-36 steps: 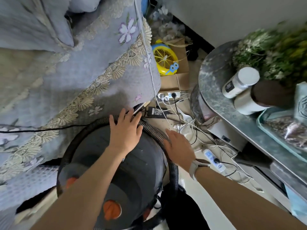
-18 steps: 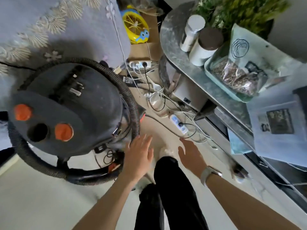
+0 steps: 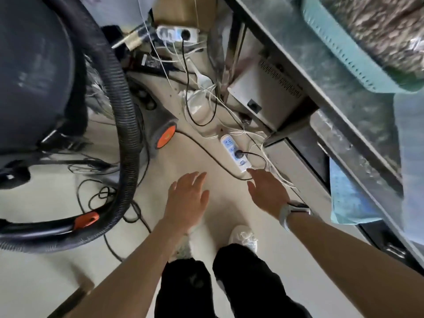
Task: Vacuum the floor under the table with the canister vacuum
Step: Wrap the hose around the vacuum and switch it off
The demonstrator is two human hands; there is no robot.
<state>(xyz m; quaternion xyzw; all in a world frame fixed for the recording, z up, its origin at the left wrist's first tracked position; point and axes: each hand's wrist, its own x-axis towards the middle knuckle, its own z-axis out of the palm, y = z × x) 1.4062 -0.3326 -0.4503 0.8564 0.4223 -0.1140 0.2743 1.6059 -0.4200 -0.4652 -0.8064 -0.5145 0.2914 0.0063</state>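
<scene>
The dark grey canister vacuum (image 3: 34, 72) fills the upper left, with its black ribbed hose (image 3: 125, 125) looped around it and an orange wheel (image 3: 165, 139) at its base. The grey marble-look table (image 3: 321, 72) runs along the right. My left hand (image 3: 187, 199) hovers over the pale floor with fingers spread and holds nothing. My right hand (image 3: 268, 190), with a watch on its wrist, reaches with straight fingers toward a white power strip (image 3: 236, 153) on the floor; its fingertips are at the strip's near end.
Tangled white and black cables (image 3: 206, 99) lie between vacuum and table. A second power strip (image 3: 177, 33) and a cardboard box (image 3: 181, 10) sit at the back. A white box (image 3: 268, 88) stands under the table. A teal tray (image 3: 339, 47) sits on top. My shoes (image 3: 243, 237) are below.
Both hands left the top of the vacuum and came down toward the floor. The view tipped downward; my right hand moved forward to the power strip.
</scene>
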